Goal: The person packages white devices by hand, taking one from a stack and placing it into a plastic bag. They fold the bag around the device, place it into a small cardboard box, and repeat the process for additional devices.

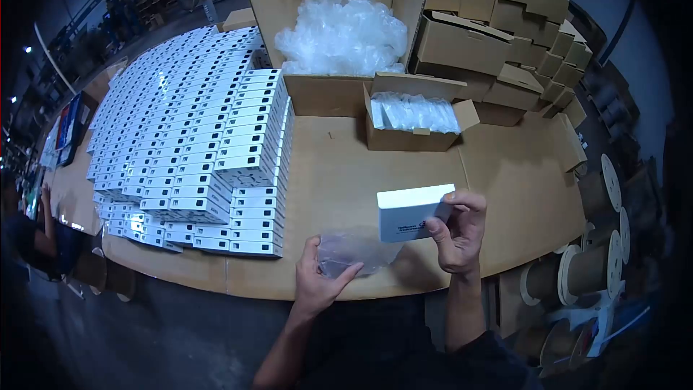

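My right hand (462, 231) pinches the right end of a small white box (404, 215) with dark print on its front, held up over the cardboard-covered table. Lower and to the left, my left hand (323, 274) grips a clear plastic bag (357, 253) between thumb and fingers. The bag's right end lies just below the white box in this view. Beyond both hands stands an open cardboard carton (408, 141) filled with a row of plastic-wrapped packs (415, 114).
Tall stacks of white boxes (180, 137) cover the table's left side. A large carton (285, 22) at the back holds a heap of clear plastic bags (346, 32). Brown cartons (465, 47) are piled at the back right. Cable reels (595, 260) stand beyond the right edge; a person's arm (47, 224) shows far left.
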{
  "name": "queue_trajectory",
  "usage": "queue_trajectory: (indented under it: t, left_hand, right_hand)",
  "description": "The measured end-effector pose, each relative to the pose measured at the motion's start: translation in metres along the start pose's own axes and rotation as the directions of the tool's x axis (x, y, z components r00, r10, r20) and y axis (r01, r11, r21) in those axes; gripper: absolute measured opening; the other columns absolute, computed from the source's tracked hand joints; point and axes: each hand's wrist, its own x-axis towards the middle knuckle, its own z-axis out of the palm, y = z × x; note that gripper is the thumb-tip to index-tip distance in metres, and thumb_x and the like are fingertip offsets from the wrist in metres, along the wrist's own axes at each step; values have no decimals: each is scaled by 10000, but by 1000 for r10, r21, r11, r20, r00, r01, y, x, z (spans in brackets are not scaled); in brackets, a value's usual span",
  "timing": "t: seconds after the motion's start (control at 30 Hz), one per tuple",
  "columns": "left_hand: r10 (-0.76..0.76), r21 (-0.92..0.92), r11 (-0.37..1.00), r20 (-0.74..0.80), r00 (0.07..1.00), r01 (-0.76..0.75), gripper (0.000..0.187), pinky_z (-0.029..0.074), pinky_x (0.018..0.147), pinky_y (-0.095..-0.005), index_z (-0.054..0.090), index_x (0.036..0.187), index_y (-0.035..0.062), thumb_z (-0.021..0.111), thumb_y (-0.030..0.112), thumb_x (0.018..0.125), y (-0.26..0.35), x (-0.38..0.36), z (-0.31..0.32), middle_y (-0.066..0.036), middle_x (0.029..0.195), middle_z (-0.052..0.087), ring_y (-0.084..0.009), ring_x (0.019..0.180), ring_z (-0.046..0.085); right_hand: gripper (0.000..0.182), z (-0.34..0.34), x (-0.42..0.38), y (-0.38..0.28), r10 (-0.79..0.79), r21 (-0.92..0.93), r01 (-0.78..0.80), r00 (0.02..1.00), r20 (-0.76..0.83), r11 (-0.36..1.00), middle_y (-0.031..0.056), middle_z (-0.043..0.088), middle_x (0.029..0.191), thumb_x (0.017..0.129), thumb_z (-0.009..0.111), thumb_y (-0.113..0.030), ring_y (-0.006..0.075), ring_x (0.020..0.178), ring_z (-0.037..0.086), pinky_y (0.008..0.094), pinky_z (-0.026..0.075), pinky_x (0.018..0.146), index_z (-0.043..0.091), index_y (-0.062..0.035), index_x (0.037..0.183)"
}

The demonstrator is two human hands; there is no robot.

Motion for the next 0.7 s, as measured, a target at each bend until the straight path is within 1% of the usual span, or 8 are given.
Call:
queue_trajectory:
  t: [0.1, 0.2, 0.23, 0.33, 0.47, 0.5, 0.6, 0.7]
  left_hand:
    - [-47, 33, 998, 32, 998, 46, 606, 560, 968, -327, 472, 1289, -5, 842, -57, 812, -3, -1, -3, -125, 1187, 642, -187, 1116, 667]
    - [-49, 76, 996, 40, 998, 46, 608, 558, 968, -323, 473, 1294, -6, 842, -55, 813, -2, -1, -3, -123, 1187, 644, -183, 1112, 668]
    - [-50, 73, 996, 33, 998, 48, 601, 558, 966, -323, 480, 1291, -8, 845, -49, 814, -3, -1, -3, -121, 1181, 649, -181, 1106, 669]
    - [-63, 104, 993, 18, 998, 61, 574, 557, 962, -320, 505, 1275, -12, 850, -31, 817, -5, -2, -3, -115, 1162, 664, -173, 1089, 674]
    - [-105, 169, 980, 10, 994, 102, 535, 554, 962, -318, 541, 1250, -14, 858, -7, 819, -4, -3, -3, -103, 1146, 679, -161, 1078, 674]
    - [-118, 167, 979, 6, 993, 115, 528, 553, 962, -318, 549, 1245, -14, 860, -1, 818, -6, -3, -3, -100, 1144, 681, -158, 1077, 673]
    - [6, 147, 989, -29, 1000, -2, 524, 596, 863, -343, 606, 1223, -4, 894, 136, 808, -15, -3, -5, -142, 1047, 762, -184, 991, 741]
    - [-44, 185, 982, -9, 999, 45, 525, 597, 855, -342, 619, 1212, -8, 903, 141, 797, -12, -3, -6, -134, 1033, 763, -183, 986, 741]
  right_hand:
    - [377, 8, 1, 1, 4, 65, 0, 998, -58, 998, 113, 595, 1103, 938, 650, 99, 134, 944, 603, 268, 513, 810, 519, -48, 1259]
    - [368, -1, 13, 2, -18, 19, 16, 991, 134, 1000, 127, 618, 1043, 832, 622, 191, 171, 932, 623, 272, 508, 783, 639, -34, 1122]
    - [380, 3, 19, -5, 53, -22, -51, 992, 115, 998, 140, 629, 987, 719, 592, 218, 234, 911, 642, 300, 510, 769, 717, -30, 979]
    - [374, 11, 27, -5, 21, -90, -5, 985, 171, 996, 147, 630, 993, 694, 606, 191, 282, 897, 644, 331, 518, 774, 742, -31, 963]
    - [351, 18, 32, -6, 106, -64, -90, 937, 334, 994, 147, 629, 996, 724, 616, 155, 287, 884, 638, 354, 512, 766, 758, -46, 975]
    - [320, 18, 30, -3, 129, -70, -111, 922, 364, 991, 144, 631, 1004, 745, 615, 125, 283, 882, 636, 349, 506, 755, 757, -46, 975]
    - [252, 13, 32, 1, 153, -55, -144, 872, 464, 988, 142, 633, 1009, 793, 626, 31, 289, 869, 631, 371, 504, 765, 758, -36, 997]
    - [266, 12, 34, -5, 268, -69, -266, 850, 454, 961, 169, 650, 1062, 908, 590, -129, 308, 940, 646, 394, 508, 842, 758, -9, 1076]
